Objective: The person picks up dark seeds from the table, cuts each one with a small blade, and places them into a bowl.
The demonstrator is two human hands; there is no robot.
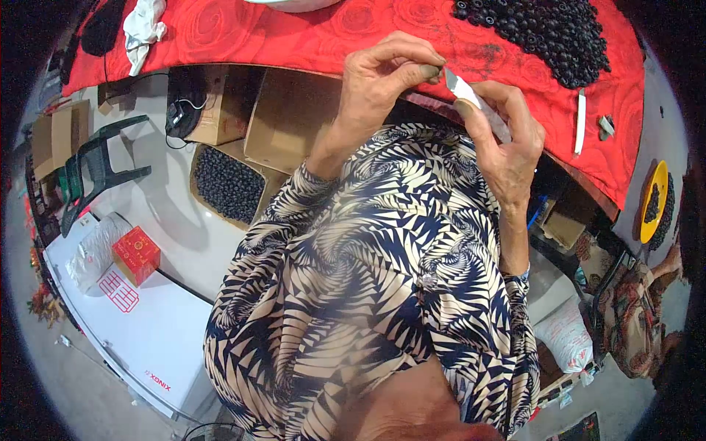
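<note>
Over the near edge of the red rose-patterned cloth [323, 51], my right hand [507, 132] is wrapped round a light-coloured knife [465, 92]. Its blade points up and left, close to the fingertips of my left hand [386, 73]. Those fingers are pinched together; whatever sits between them is too small and dark to make out. A heap of small black round parts [559, 37], some showing a hole in the middle, lies on the cloth to the upper right. Black crumbs [482, 55] are scattered beside the heap.
A white strip [580, 121] lies on the cloth at right, a white rag [145, 29] at upper left. Below stand cardboard boxes [287, 110] and a box of black parts [228, 184]. A red box [137, 255] rests on a white panel [147, 331]. A yellow dish [660, 180] is far right.
</note>
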